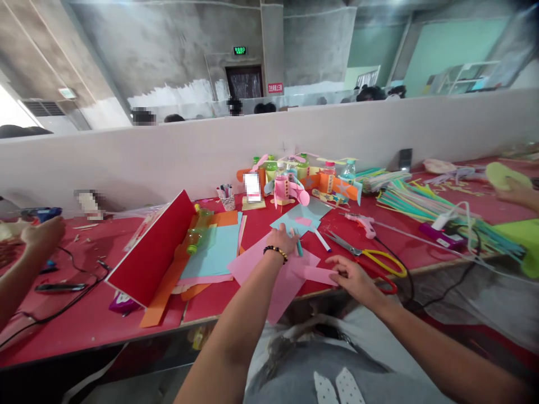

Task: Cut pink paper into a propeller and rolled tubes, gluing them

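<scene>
My right hand [354, 279] pinches the end of a narrow pink paper strip [316, 274] between thumb and finger, at the table's front edge. Its index finger is stretched out above the strip. My left hand [283, 241], with a beaded bracelet at the wrist, reaches over a large pink paper sheet [290, 289]. Its fingers point forward and look apart, with no held thing visible. Right beside them is a teal pen [299, 247]. Just beyond lie a grey-blue sheet [316, 212], a small pink scrap [304, 221] and a white marker [322, 240].
Yellow-and-red scissors [384, 261] and a pink glue gun [364, 222] lie right. A red board [154, 247], a plastic bottle [197, 227] and blue paper [210, 252] are left. Decorated bottles [283, 188] stand behind. Other people's hands [42, 235] work at both sides.
</scene>
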Tool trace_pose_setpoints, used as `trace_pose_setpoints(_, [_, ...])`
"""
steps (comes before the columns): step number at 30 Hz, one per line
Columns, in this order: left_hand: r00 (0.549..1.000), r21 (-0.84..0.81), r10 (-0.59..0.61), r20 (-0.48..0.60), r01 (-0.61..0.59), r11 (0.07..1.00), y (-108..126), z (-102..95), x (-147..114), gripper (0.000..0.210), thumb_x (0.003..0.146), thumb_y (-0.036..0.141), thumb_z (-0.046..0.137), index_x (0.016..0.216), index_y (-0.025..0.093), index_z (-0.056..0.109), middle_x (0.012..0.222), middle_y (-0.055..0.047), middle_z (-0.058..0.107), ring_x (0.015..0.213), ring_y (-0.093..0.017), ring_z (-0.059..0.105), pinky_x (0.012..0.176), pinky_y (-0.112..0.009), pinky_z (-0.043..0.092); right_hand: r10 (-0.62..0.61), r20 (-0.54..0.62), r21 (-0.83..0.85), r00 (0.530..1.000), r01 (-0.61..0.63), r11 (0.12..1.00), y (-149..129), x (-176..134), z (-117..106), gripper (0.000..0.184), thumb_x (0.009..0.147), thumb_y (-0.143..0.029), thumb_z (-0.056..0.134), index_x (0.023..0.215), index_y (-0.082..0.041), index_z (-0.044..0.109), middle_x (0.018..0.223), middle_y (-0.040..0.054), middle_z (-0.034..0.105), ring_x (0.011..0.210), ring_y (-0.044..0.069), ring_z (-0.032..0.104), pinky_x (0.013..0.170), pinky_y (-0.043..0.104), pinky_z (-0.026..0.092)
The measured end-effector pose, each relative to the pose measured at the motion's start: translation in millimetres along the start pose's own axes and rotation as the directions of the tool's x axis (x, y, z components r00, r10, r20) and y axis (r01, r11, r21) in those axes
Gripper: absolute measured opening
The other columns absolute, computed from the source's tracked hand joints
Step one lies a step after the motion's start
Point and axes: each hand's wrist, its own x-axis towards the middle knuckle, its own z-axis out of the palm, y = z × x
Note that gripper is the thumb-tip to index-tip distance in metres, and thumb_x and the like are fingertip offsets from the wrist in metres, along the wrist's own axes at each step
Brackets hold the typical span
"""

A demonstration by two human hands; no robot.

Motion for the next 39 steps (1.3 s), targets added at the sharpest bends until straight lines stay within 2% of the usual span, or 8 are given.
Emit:
trace_pose_setpoints(3, [1.000,0.021,0.013,0.003,-0.013,1.000,13.9,7.9,2.6,0.065,0.073,0.061,0.047,0.120,0.017,0.038,0.112,-0.020,0.050,0.097,-0.032,0.056,0.076,-0.039,0.043,0.029,-0.005,0.009,1.000,-0.029,1.000,2.2,4.6,1.2,0.026,0.071,-0.022,0.057,0.096,-0.017,0.051,0.055,-0.0070,0.048,0.050,0.011,0.048,0.050,0.024,0.036])
trace_pose_setpoints(7, [1.000,0.037,0.021,0.018,-0.021,0.999,22.4,14.5,6.1,0.060,0.075,0.045,0.052,0.125,0.019,0.033,0.113,-0.019,0.048,0.093,-0.030,0.058,0.072,-0.036,0.044,0.045,0.004,0.002,0.999,-0.045,0.999,5.2,7.5,1.2,0.028,0.071,-0.022,0.057,0.097,-0.017,0.050,0.057,-0.0063,0.050,0.051,0.012,0.049,0.051,0.025,0.037])
trace_pose_setpoints(18, [0.996,0.043,-0.029,0.082,0.025,0.999,26.1,8.6,16.1,0.048,0.076,0.017,0.051,0.121,0.011,0.036,0.108,-0.021,0.057,0.103,-0.030,0.056,0.078,-0.035,0.044,0.069,0.043,0.029,0.997,-0.070,0.997,13.4,7.6,-1.7,0.032,0.074,-0.024,0.057,0.103,-0.017,0.047,0.058,-0.0067,0.048,0.050,0.011,0.049,0.051,0.023,0.038])
trace_pose_setpoints(23, [0.996,-0.011,-0.036,0.085,0.037,0.999,23.5,8.6,18.4,0.036,0.083,0.018,0.042,0.117,0.008,0.039,0.108,-0.023,0.059,0.104,-0.029,0.057,0.079,-0.035,0.043,0.054,0.048,0.058,0.997,-0.057,0.997,13.5,5.9,-3.1,0.033,0.074,-0.024,0.057,0.104,-0.017,0.046,0.058,-0.0067,0.048,0.050,0.010,0.048,0.051,0.023,0.039])
trace_pose_setpoints(27, [0.995,-0.078,-0.016,0.096,0.024,0.997,25.4,9.7,21.6,0.038,0.082,0.022,0.046,0.117,0.008,0.039,0.103,-0.022,0.062,0.097,-0.028,0.060,0.074,-0.033,0.044,0.049,0.059,0.084,0.997,-0.054,0.995,15.5,6.2,-3.6,0.035,0.074,-0.025,0.057,0.106,-0.017,0.045,0.059,-0.0061,0.049,0.051,0.010,0.048,0.051,0.023,0.039])
trace_pose_setpoints(31, [0.996,-0.140,0.047,0.077,-0.036,0.989,45.0,13.2,22.9,0.043,0.085,0.032,0.044,0.121,0.009,0.035,0.108,-0.021,0.060,0.099,-0.026,0.060,0.074,-0.032,0.044,0.029,0.067,0.086,0.997,-0.035,0.996,18.8,6.8,-4.0,0.034,0.074,-0.025,0.058,0.105,-0.017,0.046,0.059,-0.0059,0.047,0.051,0.010,0.045,0.050,0.024,0.039])
trace_pose_setpoints(34, [0.992,-0.167,0.092,0.089,-0.076,0.983,64.3,19.0,22.2,0.059,0.078,0.043,0.054,0.122,0.009,0.034,0.109,-0.020,0.060,0.102,-0.028,0.058,0.077,-0.032,0.044,0.024,0.056,0.097,0.998,-0.030,0.995,19.1,6.9,-4.0,0.035,0.073,-0.026,0.058,0.104,-0.016,0.045,0.059,-0.0062,0.046,0.051,0.010,0.044,0.051,0.024,0.039])
trace_pose_setpoints(39, [0.985,-0.161,0.097,0.144,-0.073,0.984,80.5,32.4,22.4,0.052,0.072,0.032,0.062,0.113,0.008,0.041,0.103,-0.022,0.062,0.098,-0.029,0.060,0.076,-0.034,0.045,0.020,0.077,0.123,0.997,-0.029,0.992,17.3,5.9,-3.9,0.033,0.074,-0.026,0.057,0.104,-0.017,0.046,0.059,-0.0061,0.046,0.049,0.009,0.043,0.049,0.023,0.038])
